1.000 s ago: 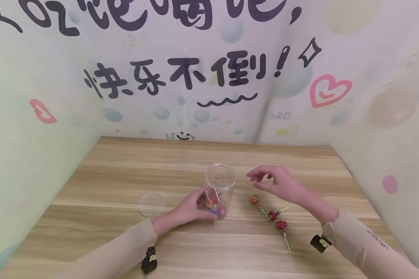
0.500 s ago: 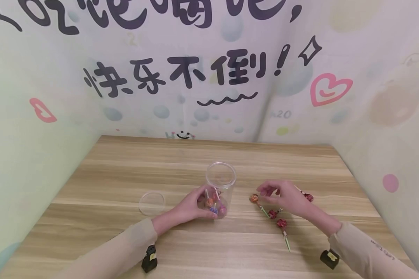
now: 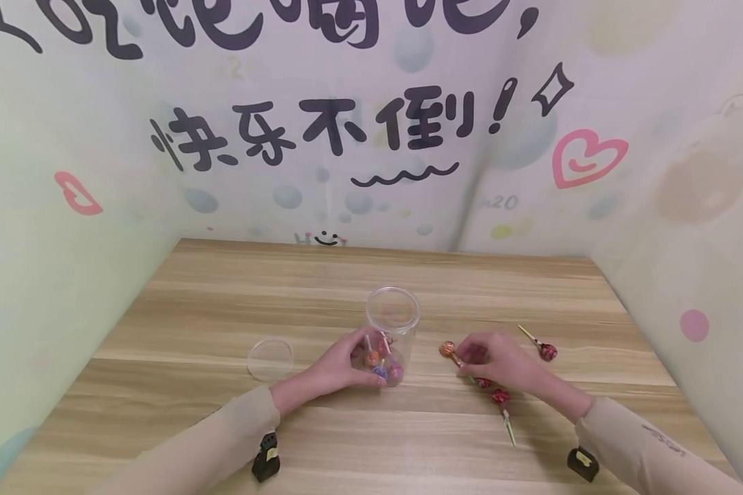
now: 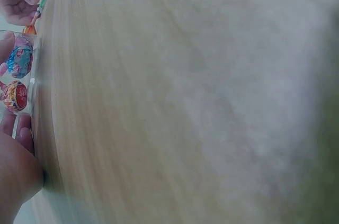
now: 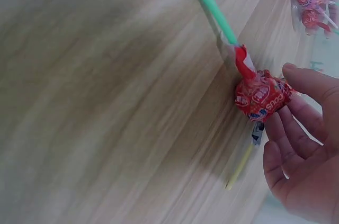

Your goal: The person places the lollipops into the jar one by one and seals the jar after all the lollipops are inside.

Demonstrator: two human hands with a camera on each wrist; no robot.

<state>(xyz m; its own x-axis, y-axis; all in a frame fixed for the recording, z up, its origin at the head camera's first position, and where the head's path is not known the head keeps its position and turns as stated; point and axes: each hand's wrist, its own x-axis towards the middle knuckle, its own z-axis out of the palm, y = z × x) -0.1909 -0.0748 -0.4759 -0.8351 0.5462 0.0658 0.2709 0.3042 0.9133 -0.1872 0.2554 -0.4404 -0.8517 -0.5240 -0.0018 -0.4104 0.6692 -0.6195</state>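
L hand (image 3: 337, 363) has its grip round the clear jar (image 3: 404, 340), upright on the table (image 3: 322, 447), w/ wrapped lollies (image 3: 373, 357) at the bottom. R hand (image 3: 500, 359) has its grip pinching the stick of the orange lolly (image 3: 448, 348), just R of jar. Red lolly w/ green stick (image 3: 500, 397) lies nr R hand; another red lolly (image 3: 548, 352) lies beyond it. Clear lid (image 3: 270, 359) is L of jar, nr L forearm.

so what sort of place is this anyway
Probably a small indoor booth or partitioned corner: a wood-grain table is closed in by pale, decorated walls on three sides, with big black Chinese lettering across the back one.
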